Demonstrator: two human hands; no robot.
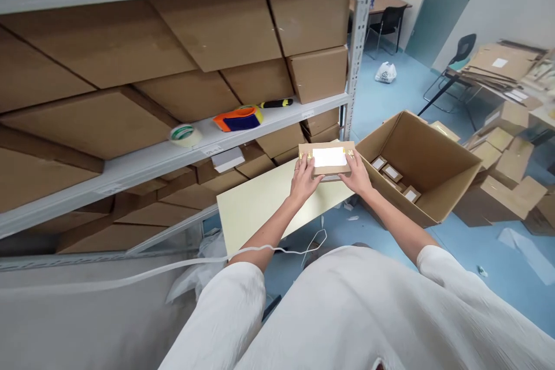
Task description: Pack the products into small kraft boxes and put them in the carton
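Between my two hands is a small cardboard box (pixel 326 169) with a white label on its top. My left hand (pixel 304 178) grips its left end, and my right hand (pixel 357 173) grips the right end, thumbs along the near side. Clear tape shows near the fingers at both ends. Beneath the box lies a pale yellow board (pixel 260 203); whether the box touches it I cannot tell. Just right of my right hand stands a large open carton (pixel 446 185) with several small labelled boxes (pixel 392 173) at its bottom.
A grey metal shelf (pixel 165 156) full of cartons runs along the left. On its ledge are a tape roll (pixel 185 135), an orange and blue tape dispenser (pixel 238 119) and a black-yellow knife (pixel 276 103). A white cable (pixel 143 272) crosses my left arm. More cartons (pixel 498 191) stand right.
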